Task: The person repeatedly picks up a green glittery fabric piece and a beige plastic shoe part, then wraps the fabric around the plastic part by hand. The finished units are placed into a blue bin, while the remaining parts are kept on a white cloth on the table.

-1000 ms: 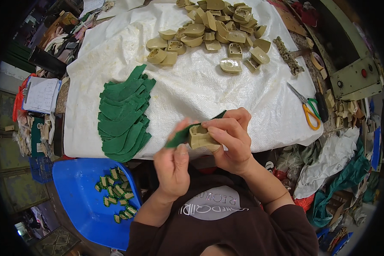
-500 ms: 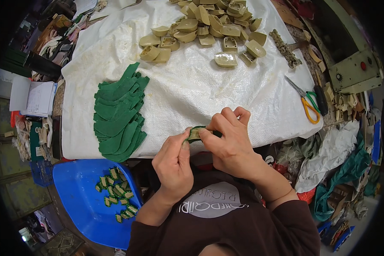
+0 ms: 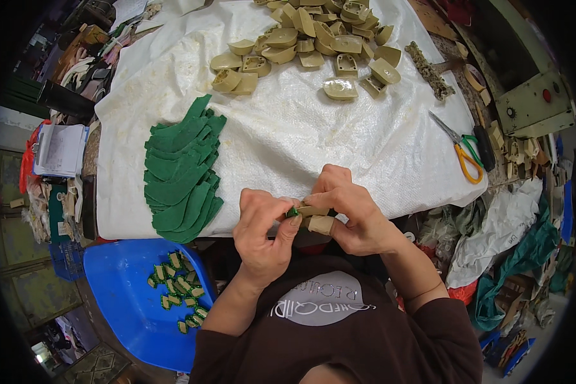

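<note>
At 8 o'clock, one blue plastic basin [image 3: 118,333] sits beside the white-sheeted table [image 3: 365,134]. At 9 o'clock is one stack of curved green cloth strips [image 3: 179,176], too overlapped to count. At the centre, by the near edge, the left hand [image 3: 262,224] and the right hand [image 3: 358,217] are both clamped on one small beige block with green edging [image 3: 310,210]. Wide open sheet extends toward 2 o'clock, up to one pair of steel scissors with orange and green handles [image 3: 457,140].

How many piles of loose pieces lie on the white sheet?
2. On the white sheet, an overlapping stack of green fabric pieces lies at the left, and a heap of tan hollow blocks at the far side. The picture's upper edge may hide more.
</note>
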Motion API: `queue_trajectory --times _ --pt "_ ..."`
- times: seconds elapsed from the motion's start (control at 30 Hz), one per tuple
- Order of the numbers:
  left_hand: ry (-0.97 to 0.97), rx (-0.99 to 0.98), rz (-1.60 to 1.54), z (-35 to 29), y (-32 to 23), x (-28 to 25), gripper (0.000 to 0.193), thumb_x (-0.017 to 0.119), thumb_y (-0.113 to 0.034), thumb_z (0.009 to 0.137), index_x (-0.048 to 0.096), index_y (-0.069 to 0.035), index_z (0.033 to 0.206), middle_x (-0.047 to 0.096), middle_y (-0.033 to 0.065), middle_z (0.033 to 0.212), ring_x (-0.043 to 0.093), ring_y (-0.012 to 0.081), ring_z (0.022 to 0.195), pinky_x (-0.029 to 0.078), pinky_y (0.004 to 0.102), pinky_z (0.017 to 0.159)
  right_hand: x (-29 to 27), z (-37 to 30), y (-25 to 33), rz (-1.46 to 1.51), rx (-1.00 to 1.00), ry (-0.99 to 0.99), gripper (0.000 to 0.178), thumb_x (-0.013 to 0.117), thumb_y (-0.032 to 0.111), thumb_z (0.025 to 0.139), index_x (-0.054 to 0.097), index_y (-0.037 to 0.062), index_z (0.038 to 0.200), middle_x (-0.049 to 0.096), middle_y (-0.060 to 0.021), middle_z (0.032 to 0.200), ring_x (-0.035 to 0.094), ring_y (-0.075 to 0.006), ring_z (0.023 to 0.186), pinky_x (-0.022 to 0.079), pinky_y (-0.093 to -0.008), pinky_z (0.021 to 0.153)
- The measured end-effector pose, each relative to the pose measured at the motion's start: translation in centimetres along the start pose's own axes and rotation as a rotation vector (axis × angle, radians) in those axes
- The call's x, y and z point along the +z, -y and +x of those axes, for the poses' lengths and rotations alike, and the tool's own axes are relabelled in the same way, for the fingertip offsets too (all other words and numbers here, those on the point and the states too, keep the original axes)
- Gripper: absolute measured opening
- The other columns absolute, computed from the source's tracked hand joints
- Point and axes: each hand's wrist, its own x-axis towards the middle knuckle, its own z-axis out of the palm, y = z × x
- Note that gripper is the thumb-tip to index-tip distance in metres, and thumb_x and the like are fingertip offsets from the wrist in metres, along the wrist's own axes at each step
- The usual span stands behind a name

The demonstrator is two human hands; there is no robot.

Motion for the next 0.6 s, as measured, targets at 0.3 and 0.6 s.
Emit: queue_trajectory --times 0.3,0.6 --pt "-0.028 0.04 -0.131 0.0 -0.5 0.3 0.018 0.075 -0.009 0.072 0.06 -0.004 0.08 0.051 0.0033 0.07 0.048 0.0213 0.068 0.039 0.0287 0.055 -1.1 0.6 0.8 -0.244 -0.115 0.132 0.03 0.068 0.007 0.067 0.061 0.009 0.096 0.048 -0.003 0.084 0.045 -0.0237 0.083 0.029 -0.0403 0.083" --pt "-0.13 0.142 0.144 0.6 0.8 -2.3 0.035 0.072 0.011 0.053 0.065 -0.009 0.082 0.05 0.0034 0.075 0.049 0.0246 0.075 0.04 0.0345 0.064 -1.0 1.2 3.2 -0.246 -0.052 -0.045 0.025 0.07 0.012 0.075 0.06 0.007 0.098 0.06 -0.0087 0.099 0.053 -0.0256 0.086 0.038 -0.0391 0.082"
